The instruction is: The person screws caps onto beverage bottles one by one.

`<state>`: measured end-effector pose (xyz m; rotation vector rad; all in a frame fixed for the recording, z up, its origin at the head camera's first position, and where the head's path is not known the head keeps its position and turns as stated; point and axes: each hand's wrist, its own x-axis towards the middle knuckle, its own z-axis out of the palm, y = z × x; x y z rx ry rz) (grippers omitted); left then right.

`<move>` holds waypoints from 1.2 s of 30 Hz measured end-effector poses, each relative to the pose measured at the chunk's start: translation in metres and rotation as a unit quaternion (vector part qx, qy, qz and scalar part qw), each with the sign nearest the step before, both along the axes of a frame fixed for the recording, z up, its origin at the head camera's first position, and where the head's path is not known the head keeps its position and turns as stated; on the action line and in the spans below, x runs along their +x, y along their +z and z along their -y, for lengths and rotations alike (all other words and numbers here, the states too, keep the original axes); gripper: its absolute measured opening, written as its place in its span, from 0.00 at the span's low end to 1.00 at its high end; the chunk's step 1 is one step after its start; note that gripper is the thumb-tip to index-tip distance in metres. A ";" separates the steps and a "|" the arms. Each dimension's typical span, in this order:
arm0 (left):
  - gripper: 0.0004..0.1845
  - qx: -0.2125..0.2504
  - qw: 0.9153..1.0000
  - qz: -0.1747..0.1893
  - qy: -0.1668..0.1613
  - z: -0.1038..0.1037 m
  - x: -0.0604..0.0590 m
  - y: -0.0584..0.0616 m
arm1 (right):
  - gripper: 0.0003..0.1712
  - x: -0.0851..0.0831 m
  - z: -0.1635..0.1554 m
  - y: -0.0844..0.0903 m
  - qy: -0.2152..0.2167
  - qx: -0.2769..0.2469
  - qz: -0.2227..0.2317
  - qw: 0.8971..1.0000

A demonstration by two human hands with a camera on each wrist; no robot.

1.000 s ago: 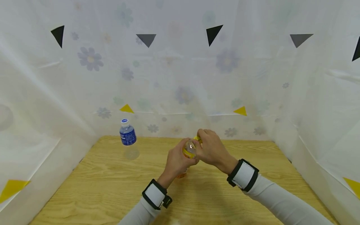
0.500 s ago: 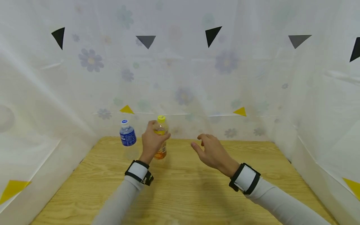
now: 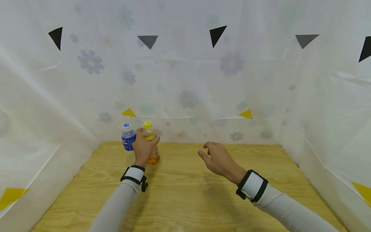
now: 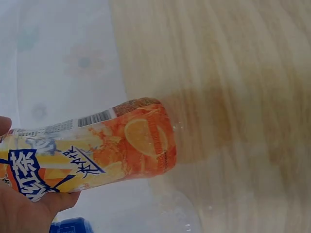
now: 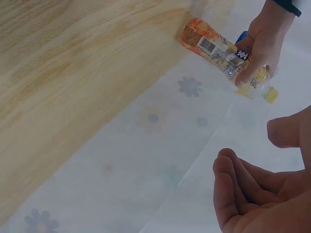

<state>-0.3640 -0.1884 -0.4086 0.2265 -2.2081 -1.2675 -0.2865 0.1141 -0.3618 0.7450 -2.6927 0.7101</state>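
Observation:
My left hand [image 3: 144, 146] grips an orange drink bottle [image 3: 151, 146] with a yellow cap, upright at the table's far left, right beside a blue-labelled water bottle [image 3: 128, 137]. In the left wrist view the orange bottle [image 4: 97, 153] fills the frame, its base just over the wood, my palm under it. The right wrist view shows the orange bottle [image 5: 214, 48] in the left hand [image 5: 265, 41] against the curtain. My right hand [image 3: 215, 158] hovers over the table's middle, fingers loosely curled, holding nothing.
A wooden table [image 3: 188, 193] is enclosed on three sides by a white flowered curtain [image 3: 185, 80] with black and yellow triangles. The curtain hangs close behind both bottles.
Both hands held the orange bottle at the centre. The right hand let go, and the left hand carried the bottle left and back, beside the water bottle.

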 end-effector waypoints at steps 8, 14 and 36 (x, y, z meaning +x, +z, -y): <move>0.45 -0.013 1.000 -0.021 -0.006 0.001 -0.002 -0.008 | 0.20 0.000 -0.002 -0.002 0.000 0.002 0.009 1.000; 0.46 -0.018 1.000 -0.012 -0.013 0.000 0.001 -0.008 | 0.18 0.001 -0.002 -0.004 -0.002 0.008 0.019 1.000; 0.49 -0.010 0.999 -0.031 -0.015 0.001 0.000 -0.010 | 0.17 0.001 -0.002 -0.010 -0.003 0.014 0.025 1.000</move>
